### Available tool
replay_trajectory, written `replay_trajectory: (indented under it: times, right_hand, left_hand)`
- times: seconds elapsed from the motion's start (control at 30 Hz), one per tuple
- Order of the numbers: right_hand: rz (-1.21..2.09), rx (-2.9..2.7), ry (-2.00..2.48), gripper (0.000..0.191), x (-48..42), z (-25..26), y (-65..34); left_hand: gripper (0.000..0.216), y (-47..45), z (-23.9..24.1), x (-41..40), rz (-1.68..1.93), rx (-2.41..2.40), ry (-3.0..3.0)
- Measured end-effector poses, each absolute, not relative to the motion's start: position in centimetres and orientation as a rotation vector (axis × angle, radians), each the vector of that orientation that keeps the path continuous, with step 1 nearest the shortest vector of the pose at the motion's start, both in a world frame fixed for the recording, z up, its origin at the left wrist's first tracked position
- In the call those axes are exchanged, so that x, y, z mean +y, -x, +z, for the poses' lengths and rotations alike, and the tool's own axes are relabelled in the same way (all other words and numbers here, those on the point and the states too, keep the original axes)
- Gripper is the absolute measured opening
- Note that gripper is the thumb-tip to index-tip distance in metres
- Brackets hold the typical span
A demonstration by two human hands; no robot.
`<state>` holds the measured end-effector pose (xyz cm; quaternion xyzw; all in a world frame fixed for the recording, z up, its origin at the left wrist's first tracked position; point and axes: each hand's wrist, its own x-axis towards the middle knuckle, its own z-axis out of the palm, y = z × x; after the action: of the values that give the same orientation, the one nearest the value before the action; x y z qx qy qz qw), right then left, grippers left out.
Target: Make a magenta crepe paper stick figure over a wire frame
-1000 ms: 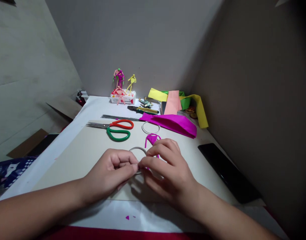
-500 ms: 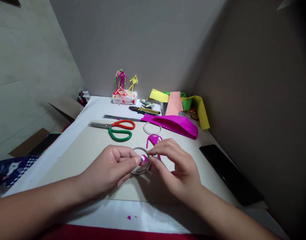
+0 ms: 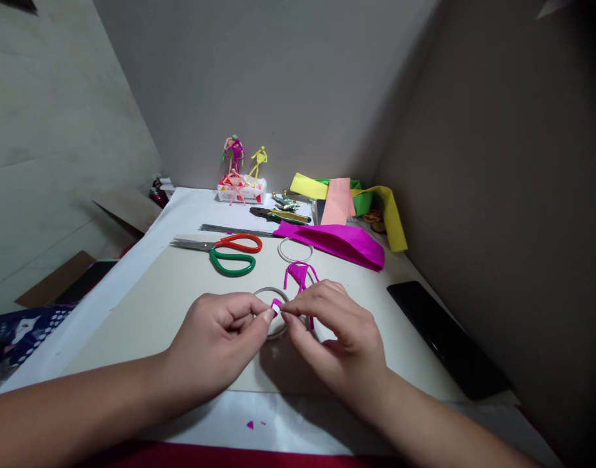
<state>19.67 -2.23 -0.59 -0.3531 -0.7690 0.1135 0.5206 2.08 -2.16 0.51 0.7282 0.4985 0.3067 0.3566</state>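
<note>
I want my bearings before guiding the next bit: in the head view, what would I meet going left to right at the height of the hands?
Blue patterned material → left hand → small magenta-and-white piece → right hand → flat black device.

1. Small magenta-and-white piece is pinched between fingertips of left hand and right hand.
2. Magenta figure is partly covered by right hand.
3. Scissors laid at beige board's far-left corner.
4. Black phone set along board's right edge.
5. Box placed by table's far edge.
</note>
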Motion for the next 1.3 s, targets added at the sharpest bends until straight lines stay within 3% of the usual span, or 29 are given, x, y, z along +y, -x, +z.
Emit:
replay_trajectory:
  times: [0.47, 0.83, 1.13, 1.3]
  right_hand:
    - [0.310, -1.835, 0.890, 0.007, -2.3, -0.5, -19.6]
    - [0.397, -1.788, 0.883, 0.011, -2.3, -0.4, -19.6]
    - [0.543, -1.752, 1.001, 0.012, -2.2, -0.5, -19.5]
    - [0.679, -1.816, 1.062, 0.014, -1.6, -1.3, -19.8]
  left_hand:
    - [0.009, -2.1, -0.1, -2.5, 1.093, 1.120, -2.561]
    - [0.008, -1.6, -0.7, -2.7, 1.094, 1.087, -2.760]
    - [0.017, -1.6, 0.1, -2.7, 1.286, 1.032, -2.723]
    - [0.014, -1.5, 1.1, -2.2, 1.117, 1.147, -2.274]
